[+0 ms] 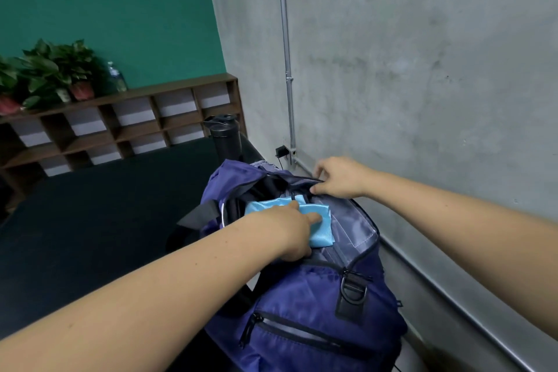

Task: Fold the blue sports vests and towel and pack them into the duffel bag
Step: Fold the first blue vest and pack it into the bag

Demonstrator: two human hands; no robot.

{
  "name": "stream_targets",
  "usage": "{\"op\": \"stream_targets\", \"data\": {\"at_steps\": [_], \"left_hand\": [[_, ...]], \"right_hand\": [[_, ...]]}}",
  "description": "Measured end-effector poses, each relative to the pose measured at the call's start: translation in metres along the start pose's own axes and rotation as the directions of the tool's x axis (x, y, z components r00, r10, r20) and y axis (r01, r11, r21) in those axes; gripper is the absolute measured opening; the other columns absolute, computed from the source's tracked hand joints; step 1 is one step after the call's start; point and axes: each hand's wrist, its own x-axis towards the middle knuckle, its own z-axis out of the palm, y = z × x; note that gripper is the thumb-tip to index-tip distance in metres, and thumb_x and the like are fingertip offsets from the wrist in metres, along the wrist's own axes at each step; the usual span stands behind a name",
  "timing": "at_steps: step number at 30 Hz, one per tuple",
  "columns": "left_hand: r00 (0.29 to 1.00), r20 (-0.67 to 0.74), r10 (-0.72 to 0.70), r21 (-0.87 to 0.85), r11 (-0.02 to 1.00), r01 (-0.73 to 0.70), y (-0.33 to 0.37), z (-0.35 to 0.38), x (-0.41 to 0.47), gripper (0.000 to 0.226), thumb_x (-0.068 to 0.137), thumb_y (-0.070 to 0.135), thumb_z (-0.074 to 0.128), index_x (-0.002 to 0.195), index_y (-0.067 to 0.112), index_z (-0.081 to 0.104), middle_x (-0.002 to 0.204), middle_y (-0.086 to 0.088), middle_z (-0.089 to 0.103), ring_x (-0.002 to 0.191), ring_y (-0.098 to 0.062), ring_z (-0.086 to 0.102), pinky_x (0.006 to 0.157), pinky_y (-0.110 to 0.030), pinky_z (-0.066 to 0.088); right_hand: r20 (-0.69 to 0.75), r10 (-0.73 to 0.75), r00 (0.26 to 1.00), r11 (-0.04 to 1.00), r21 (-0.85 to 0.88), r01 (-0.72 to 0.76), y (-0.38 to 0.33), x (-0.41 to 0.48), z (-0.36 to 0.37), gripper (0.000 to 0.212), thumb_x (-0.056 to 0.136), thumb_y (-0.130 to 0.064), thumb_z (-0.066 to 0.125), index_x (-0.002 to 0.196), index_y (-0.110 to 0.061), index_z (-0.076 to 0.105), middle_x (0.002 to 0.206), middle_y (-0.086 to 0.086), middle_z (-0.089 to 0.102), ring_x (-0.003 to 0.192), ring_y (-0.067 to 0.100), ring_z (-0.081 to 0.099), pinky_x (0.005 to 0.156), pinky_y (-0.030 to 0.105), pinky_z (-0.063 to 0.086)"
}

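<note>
- The blue cloth is folded and lies in the open mouth of the duffel bag, right under the left hand's fingers. I cannot tell if it is a vest or the towel.
- It looks thin, soft and light. It will likely bend and come unfolded if pulled by one corner. It is better to push it flat from the top, or hold both folded layers together.
- The left hand is not clenched. Its fingers lie straight on top of the cloth and press it down.
- The right hand pinches the far edge of the bag's mouth and holds it open, just past the left fingers.
- The bag is soft too, so its mouth may sag shut if the right fingers let go.
- There is dark, open room inside the bag beyond the left fingertips, so the cloth can slide deeper that way.
- A black strap lies to the left of the left fingers.
- The gray wall is close behind the right fingers, so there is little room there.
- The dark bench spreads out to the left of both hands. A black bottle stands past the bag.
</note>
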Motion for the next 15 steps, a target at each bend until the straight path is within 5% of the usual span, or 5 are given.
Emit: {"op": "stream_targets", "data": {"at_steps": [2,6,10,15], "left_hand": [[0.998,0.051,-0.045,0.063,0.997,0.041,0.003,-0.001,0.003,0.076,0.106,0.046,0.057,0.169,0.042,0.014,0.174,-0.015,0.01,0.147,-0.048,0.041,0.117,-0.053,0.04],[0.98,0.129,-0.153,0.141,0.981,0.135,0.002,-0.003,0.013,0.077,0.109,0.048,0.049,0.169,0.046,0.001,0.177,-0.013,-0.013,0.157,-0.051,0.02,0.121,-0.058,0.031],[0.962,0.144,-0.23,0.12,0.97,0.213,-0.013,0.01,0.042,0.074,0.11,0.05,0.045,0.167,0.049,-0.002,0.177,-0.009,-0.015,0.159,-0.053,0.011,0.124,-0.06,0.031],[0.955,0.137,-0.264,0.083,0.963,0.255,-0.024,0.007,0.057,0.091,0.106,0.022,0.054,0.167,0.047,-0.008,0.176,-0.01,-0.009,0.158,-0.049,0.017,0.118,-0.059,0.038]], "right_hand": [[-0.062,-0.004,0.998,0.998,0.055,0.007,0.003,0.003,0.007,0.02,0.097,-0.032,0.074,0.09,-0.014,0.066,0.087,0.004,0.065,0.087,0.028,0.059,0.067,0.033,0.036],[-0.199,-0.01,0.98,0.992,0.119,0.034,-0.011,0.006,-0.003,0.032,0.098,-0.022,0.065,0.07,-0.015,0.052,0.069,-0.001,0.054,0.078,0.031,0.056,0.064,0.036,0.035],[-0.319,0.035,0.947,0.984,0.175,0.022,-0.025,0.008,-0.019,0.028,0.097,-0.019,0.061,0.07,-0.016,0.054,0.066,-0.004,0.051,0.075,0.03,0.053,0.065,0.033,0.032],[-0.269,0.007,0.963,0.988,0.148,0.034,-0.023,0.001,-0.014,0.022,0.095,-0.021,0.064,0.074,-0.02,0.059,0.074,-0.004,0.061,0.081,0.029,0.061,0.066,0.032,0.039]]}}
